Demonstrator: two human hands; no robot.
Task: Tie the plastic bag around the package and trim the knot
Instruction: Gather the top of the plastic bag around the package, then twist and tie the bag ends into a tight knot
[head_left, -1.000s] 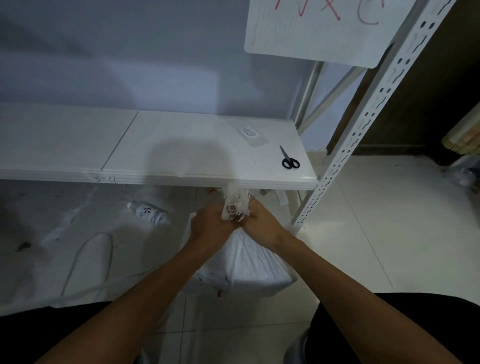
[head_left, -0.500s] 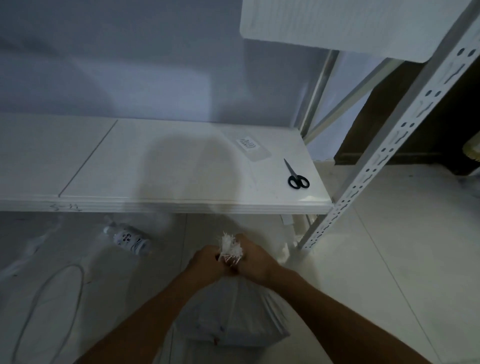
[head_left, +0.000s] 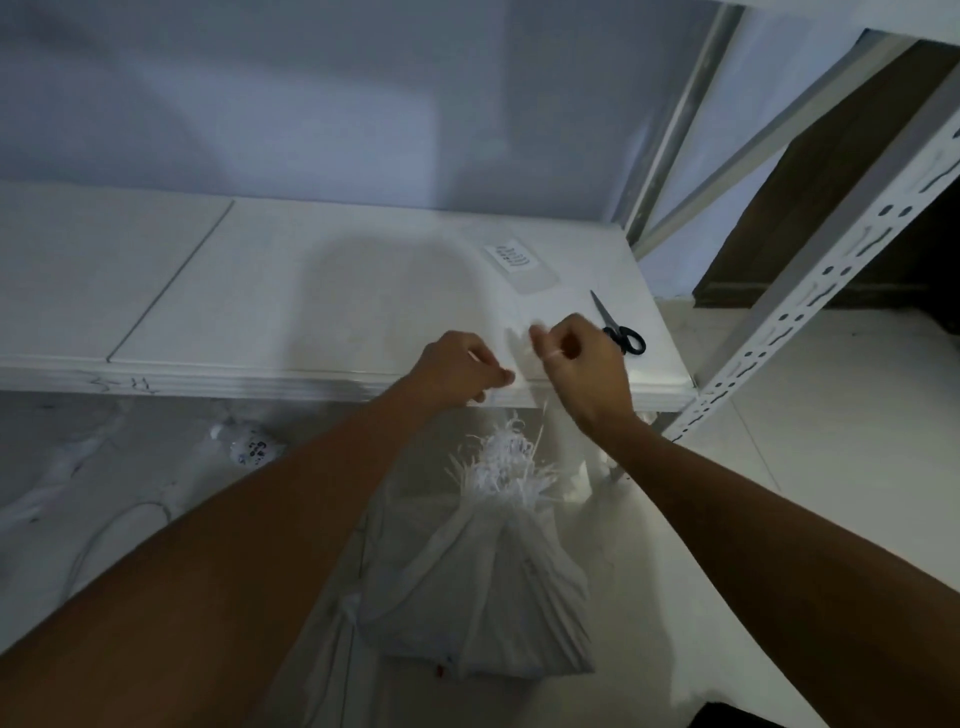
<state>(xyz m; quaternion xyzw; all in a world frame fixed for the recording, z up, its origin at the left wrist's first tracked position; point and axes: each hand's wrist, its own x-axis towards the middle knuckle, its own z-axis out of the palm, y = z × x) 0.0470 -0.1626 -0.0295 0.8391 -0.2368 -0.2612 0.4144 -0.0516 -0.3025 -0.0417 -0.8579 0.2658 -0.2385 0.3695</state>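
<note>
The package sits on the floor wrapped in a white plastic bag, its gathered top ending in a frayed white tuft. Both hands are lifted off it, up at the shelf's front edge. My left hand has its fingers pinched together. My right hand is pinched too, and a thin pale plastic strip runs between the hands, with a strand hanging down toward the tuft. Black-handled scissors lie on the white shelf, just behind my right hand.
A small label lies on the shelf behind the scissors. A perforated white shelf upright stands at the right. On the floor under the shelf lie a small bottle, crumpled white sheeting and a thin cable.
Both hands let go of the bag's gathered top and rose to the shelf edge, now apart with a thin strip between them. The view tilted down and closer.
</note>
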